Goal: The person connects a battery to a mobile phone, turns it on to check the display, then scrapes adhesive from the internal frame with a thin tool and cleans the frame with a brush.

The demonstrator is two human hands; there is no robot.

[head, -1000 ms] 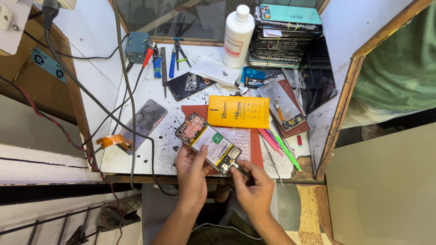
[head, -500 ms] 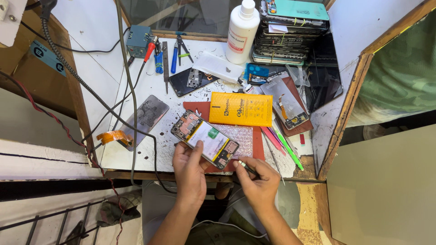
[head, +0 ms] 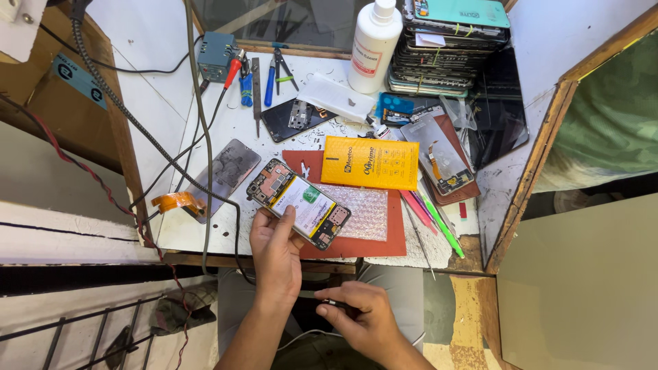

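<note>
Steadying the opened phone [head: 299, 203] with fingers curled on its lower edge, left hand [head: 275, 248] keeps it flat on the red mat [head: 356, 245] beside the bubble-wrap pouch [head: 369, 212]. Right hand [head: 363, 316], below the bench edge, pinches a small dark tool [head: 334, 302]. Yellow box [head: 370, 163] lies just behind.

I am looking down at a small phone-repair workshop; the white worktop [head: 205, 226] is crowded with an opened phone [head: 299, 203] showing its battery and boards near the front edge, a tall stack of phones [head: 449, 48] at the back right corner, pliers and a screwdriver [head: 264, 72] along the back edge, a white bottle of cleaner [head: 373, 44], a loose display panel [head: 439, 154] and a red work mat [head: 356, 243]; cables trail over the left edge.
</note>
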